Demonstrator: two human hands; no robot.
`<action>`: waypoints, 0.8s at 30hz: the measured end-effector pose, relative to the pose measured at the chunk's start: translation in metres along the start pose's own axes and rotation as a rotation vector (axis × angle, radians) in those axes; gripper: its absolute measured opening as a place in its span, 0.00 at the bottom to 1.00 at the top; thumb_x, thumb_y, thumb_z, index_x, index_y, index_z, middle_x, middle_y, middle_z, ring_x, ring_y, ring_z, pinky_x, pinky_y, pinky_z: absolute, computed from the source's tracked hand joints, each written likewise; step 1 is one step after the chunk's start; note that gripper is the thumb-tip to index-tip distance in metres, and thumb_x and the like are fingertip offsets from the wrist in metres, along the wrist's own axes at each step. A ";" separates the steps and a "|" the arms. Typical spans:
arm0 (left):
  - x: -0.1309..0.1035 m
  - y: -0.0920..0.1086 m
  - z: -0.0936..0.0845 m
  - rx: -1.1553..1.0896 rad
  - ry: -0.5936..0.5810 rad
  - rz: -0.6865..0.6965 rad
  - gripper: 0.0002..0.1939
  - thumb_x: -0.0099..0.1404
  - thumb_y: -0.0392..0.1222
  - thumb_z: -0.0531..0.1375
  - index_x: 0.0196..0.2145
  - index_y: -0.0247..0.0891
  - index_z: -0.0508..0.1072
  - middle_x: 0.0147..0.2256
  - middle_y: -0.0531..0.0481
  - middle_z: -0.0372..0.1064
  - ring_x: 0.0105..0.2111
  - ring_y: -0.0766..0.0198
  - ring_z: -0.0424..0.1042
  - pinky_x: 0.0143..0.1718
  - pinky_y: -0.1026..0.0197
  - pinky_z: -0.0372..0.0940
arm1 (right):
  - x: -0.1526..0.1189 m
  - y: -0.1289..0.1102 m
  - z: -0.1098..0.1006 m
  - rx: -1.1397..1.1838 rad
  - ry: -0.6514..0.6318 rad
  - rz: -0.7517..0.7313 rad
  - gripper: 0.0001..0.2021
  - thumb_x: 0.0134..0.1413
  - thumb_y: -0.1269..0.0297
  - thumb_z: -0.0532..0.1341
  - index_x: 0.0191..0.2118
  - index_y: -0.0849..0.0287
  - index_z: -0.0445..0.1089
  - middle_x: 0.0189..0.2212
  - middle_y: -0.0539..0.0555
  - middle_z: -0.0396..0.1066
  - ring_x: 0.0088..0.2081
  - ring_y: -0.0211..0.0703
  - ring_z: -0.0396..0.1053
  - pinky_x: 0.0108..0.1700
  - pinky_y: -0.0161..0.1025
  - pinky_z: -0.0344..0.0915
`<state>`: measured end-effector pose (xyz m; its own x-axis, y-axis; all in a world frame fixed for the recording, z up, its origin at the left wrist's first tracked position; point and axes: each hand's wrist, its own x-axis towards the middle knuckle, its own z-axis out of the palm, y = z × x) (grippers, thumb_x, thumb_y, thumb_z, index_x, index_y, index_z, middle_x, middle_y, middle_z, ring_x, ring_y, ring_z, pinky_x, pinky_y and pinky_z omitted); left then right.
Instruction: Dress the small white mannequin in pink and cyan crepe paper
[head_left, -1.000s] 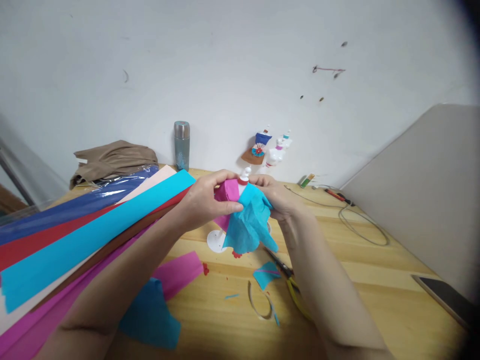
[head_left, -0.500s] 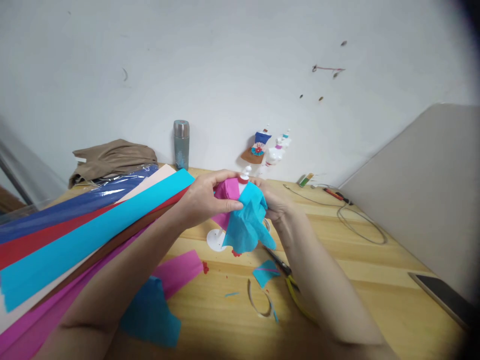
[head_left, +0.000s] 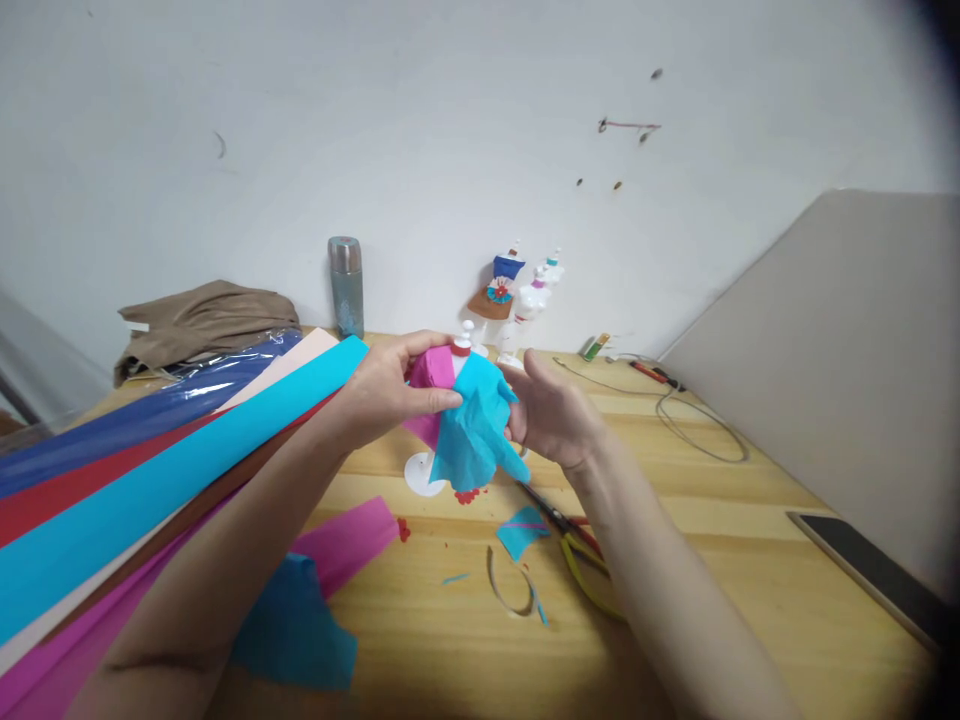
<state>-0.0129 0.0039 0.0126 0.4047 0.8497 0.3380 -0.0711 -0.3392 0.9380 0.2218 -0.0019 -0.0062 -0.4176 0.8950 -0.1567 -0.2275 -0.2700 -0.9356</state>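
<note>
A small white mannequin (head_left: 462, 345) with a red neckband is draped in pink paper (head_left: 433, 368) on one side and crinkled blue paper (head_left: 480, 415) on the other. My left hand (head_left: 397, 385) is closed round its pink side, the thumb pressing on the front at the edge of the blue paper. At the blue side, my right hand (head_left: 551, 410) is open, thumb up and palm turned toward the mannequin. Its fingertips reach the paper's edge; whether they touch it I cannot tell. Under the mannequin shows a round white base (head_left: 425, 475).
Yellow-handled scissors (head_left: 574, 545), a blue scrap (head_left: 523, 532), a curled strip (head_left: 510, 590) and red flower pieces (head_left: 466, 496) lie nearer me. Coloured paper rolls (head_left: 187, 450) fill the left. Behind stand a flask (head_left: 346, 290) and a dressed mannequin (head_left: 499, 285); a phone (head_left: 862, 570) lies right.
My right hand has come away from the mannequin to the right and opened, thumb lifted. My left hand keeps its hold. The whole view has shifted slightly.
</note>
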 end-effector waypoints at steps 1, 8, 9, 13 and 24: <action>0.000 0.001 0.000 0.005 0.002 0.008 0.35 0.45 0.41 0.76 0.53 0.33 0.79 0.41 0.47 0.78 0.38 0.60 0.75 0.42 0.57 0.72 | -0.004 0.003 0.001 0.018 -0.001 0.024 0.27 0.47 0.34 0.70 0.39 0.53 0.75 0.25 0.50 0.79 0.22 0.43 0.74 0.27 0.37 0.70; -0.002 0.003 0.002 0.015 0.007 -0.015 0.34 0.46 0.41 0.75 0.52 0.33 0.79 0.38 0.47 0.78 0.36 0.62 0.74 0.40 0.60 0.71 | -0.019 0.011 0.014 0.187 0.002 -0.001 0.24 0.39 0.49 0.78 0.42 0.53 0.76 0.28 0.50 0.80 0.28 0.41 0.76 0.33 0.36 0.73; -0.002 0.003 0.002 0.009 0.006 -0.016 0.34 0.46 0.41 0.75 0.52 0.33 0.79 0.38 0.47 0.78 0.36 0.62 0.74 0.39 0.60 0.71 | -0.021 0.010 0.016 0.211 0.026 -0.017 0.24 0.38 0.53 0.78 0.43 0.53 0.76 0.31 0.50 0.81 0.29 0.41 0.77 0.35 0.36 0.74; -0.002 0.000 0.001 -0.014 0.016 -0.011 0.34 0.45 0.41 0.76 0.51 0.33 0.79 0.40 0.46 0.78 0.37 0.60 0.75 0.40 0.59 0.72 | -0.024 0.007 0.016 0.220 0.145 -0.104 0.21 0.43 0.62 0.75 0.46 0.52 0.77 0.37 0.50 0.81 0.33 0.42 0.77 0.38 0.39 0.76; -0.001 -0.001 0.002 -0.026 0.000 -0.020 0.34 0.46 0.40 0.75 0.52 0.34 0.78 0.38 0.48 0.77 0.36 0.63 0.74 0.38 0.60 0.71 | -0.031 0.006 0.025 0.150 0.271 -0.223 0.23 0.43 0.60 0.76 0.47 0.50 0.76 0.35 0.51 0.79 0.35 0.46 0.77 0.39 0.43 0.76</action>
<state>-0.0114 0.0024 0.0113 0.4061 0.8563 0.3190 -0.0865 -0.3115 0.9463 0.2115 -0.0407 0.0009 -0.1001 0.9937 -0.0509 -0.4212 -0.0886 -0.9026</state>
